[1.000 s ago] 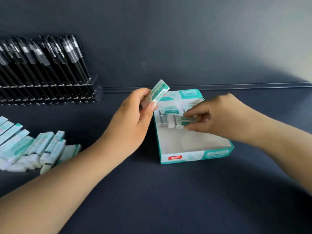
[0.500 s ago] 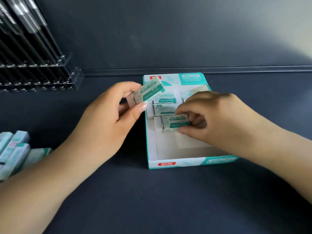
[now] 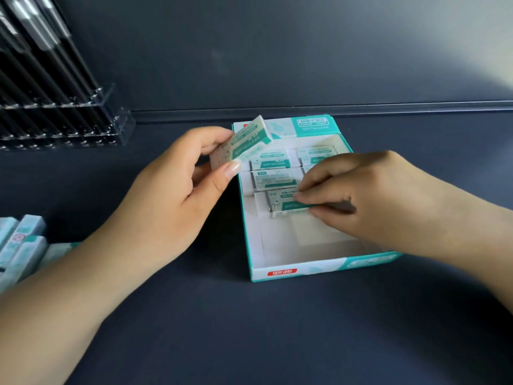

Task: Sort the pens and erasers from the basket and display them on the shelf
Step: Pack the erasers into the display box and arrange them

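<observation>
Dark grey shelf [image 3: 277, 329] w/ a matching back wall is what I see; my left hand [image 3: 166, 207] pinches a white-and-teal eraser [image 3: 244, 141] btwn thumb and fingers, tilted, held above the near-left corner of the display box [image 3: 305, 269]; wrapper reads SOFT&CLEAN; my right hand [image 3: 369, 201] reaches into the box, fingertips pinching a second eraser [image 3: 283, 204] lying flat in the front row; behind its fingers I count 3 more boxed erasers [image 3: 273, 161], same teal band, white ends, set in rows toward the back wall; box floor nearer me is bare white card. Loose erasers [image 3: 19, 245] lie in a pile left of my left forearm; black pens [image 3: 41, 65] in a clear rack [image 3: 111, 126] stand beyond the left hand. Vs 0.5 s ago: view closer; left-hand eraser raised a bit and angled more steeply; right hand's eraser in much the same spot, grip unchanged.
</observation>
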Motion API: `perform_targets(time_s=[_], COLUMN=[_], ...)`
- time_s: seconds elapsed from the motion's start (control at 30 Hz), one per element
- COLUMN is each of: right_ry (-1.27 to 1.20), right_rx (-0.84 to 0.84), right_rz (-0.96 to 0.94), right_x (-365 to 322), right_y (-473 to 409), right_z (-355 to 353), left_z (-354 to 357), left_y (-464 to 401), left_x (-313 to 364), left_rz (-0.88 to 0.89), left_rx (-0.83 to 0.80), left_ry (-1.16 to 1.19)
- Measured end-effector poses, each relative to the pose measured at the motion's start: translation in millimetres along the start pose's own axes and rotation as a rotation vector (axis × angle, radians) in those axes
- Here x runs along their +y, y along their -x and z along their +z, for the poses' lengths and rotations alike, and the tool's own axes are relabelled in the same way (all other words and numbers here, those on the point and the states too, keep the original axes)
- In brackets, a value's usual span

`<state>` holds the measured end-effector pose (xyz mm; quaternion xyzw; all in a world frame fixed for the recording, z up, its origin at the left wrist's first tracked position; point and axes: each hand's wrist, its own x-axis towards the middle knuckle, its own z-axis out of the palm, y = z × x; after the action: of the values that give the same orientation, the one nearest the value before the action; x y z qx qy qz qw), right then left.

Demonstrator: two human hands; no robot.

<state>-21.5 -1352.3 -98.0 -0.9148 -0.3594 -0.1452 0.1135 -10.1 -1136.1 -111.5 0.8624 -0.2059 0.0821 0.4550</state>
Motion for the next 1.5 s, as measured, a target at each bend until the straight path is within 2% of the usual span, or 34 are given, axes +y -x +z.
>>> perform_targets(time_s=[0.13, 0.27, 0.4, 0.53, 1.0, 1.17, 1.27, 1.4, 1.5], right_ry=[-0.06, -0.04, -0.182, -0.164, -0.151, -0.064, -0.132, -0.315, -0.287], right_rx=[-0.03, -0.095, -0.307, -0.291, -0.238, -0.151, -0.217, -0.062, 0.039], right_rz=[0.034, 0.099, 0.294, 0.336, 0.256, 0.222, 0.294, 0.363, 0.27], right_x=[2.2, -3.5, -8.6, -14.6, -12.5, -18.3, -17.8, -18.3, -17.9], right_y=[1.4, -2.6, -4.1, -8.0, -13.4, -17.0, -15.8, -9.5, -8.1], right_z=[-5.9, -10.7, -24.9, -26.3, -14.8, -9.1, -14.7, -32.7, -38.4], left_z=[0.0, -0.1, -0.1, 1.2, 1.7, 7.2, 8.7, 9.4, 9.8], left_y=[1.4, 0.6, -0.3, -0.9, -2.2, 0.2, 0.2, 2.7, 4.6], left_x=[2.8, 4.0, 4.4, 3.2, 0.8, 4.9, 5.1, 9.5, 17.0], left_rz=[0.021, 0.0, 0.018, 0.023, 0.007, -0.003, -0.001, 0.06, 0.177], left_rx=[-0.031, -0.031, -0.045, -0.045, -0.053, -0.061, -0.047, 0.014, 0.069], left_ry=[-0.085, -0.076, -0.085, -0.057, -0.033, -0.038, -0.043, -0.117, -0.162])
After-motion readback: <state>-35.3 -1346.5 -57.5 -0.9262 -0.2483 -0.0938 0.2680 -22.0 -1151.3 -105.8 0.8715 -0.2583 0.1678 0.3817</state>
